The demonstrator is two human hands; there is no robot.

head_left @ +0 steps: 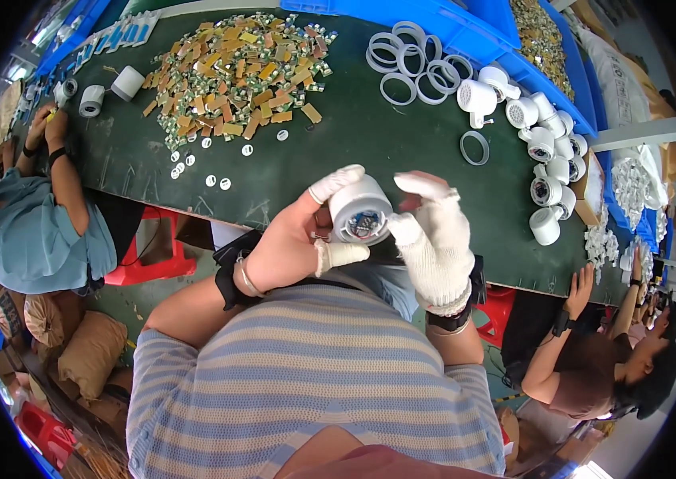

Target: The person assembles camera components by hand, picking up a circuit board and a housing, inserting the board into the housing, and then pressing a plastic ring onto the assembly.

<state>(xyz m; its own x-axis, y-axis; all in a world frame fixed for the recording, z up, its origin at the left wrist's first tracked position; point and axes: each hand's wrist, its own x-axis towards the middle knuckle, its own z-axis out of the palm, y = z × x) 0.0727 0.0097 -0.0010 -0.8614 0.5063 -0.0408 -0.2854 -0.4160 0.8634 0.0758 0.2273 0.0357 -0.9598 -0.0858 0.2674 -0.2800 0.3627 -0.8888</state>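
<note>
So from my feed: the big dark green worktop (338, 136) fills most of the view, with blue bins (466, 24) along its far edge. On it there's a wide heap of small circuit boards (234, 72) on the far left side, a bunch of white plastic rings (414, 60) to the right of that, and a row of white round lamp housings (549, 152) curving down the right end. A few tiny white discs (194, 160) lie scattered below the board heap.

Other people are working at both ends, one in a light blue shirt (27, 239) on the left, one in brown (585, 375) on the right.

In the middle, held up above the near edge of the worktop, is a white cylindrical housing (360, 211) with its open end facing me, some electronics visible inside. My left hand (290, 243), bare with white finger covers, is wrapped around its left side, gripping it. My right hand (438, 239), in a white knit glove, pinches its right rim, fingers curled on it.
</note>
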